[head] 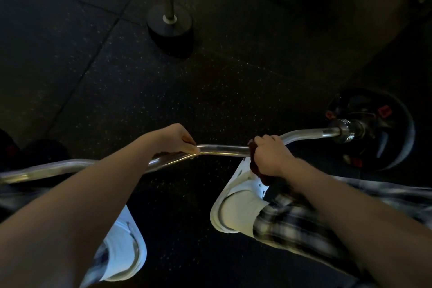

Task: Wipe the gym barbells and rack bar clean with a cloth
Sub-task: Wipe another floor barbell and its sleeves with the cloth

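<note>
Currently the rubber floor [210,77] lies beneath the curved barbell [222,148], raised crosswise before you. Your left hand [178,140] clasps bare metal, likely to steady it. Your right hand [268,156] clenches the dark red cloth [254,168] round the shaft for wiping.

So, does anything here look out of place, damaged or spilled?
Nothing looks damaged or spilled. One small oddity: a dumbbell stands on its end on the floor beyond the bent bar, not lying flat. The left hand grips the bar, and the right hand holds a dark red cloth on it.
</note>
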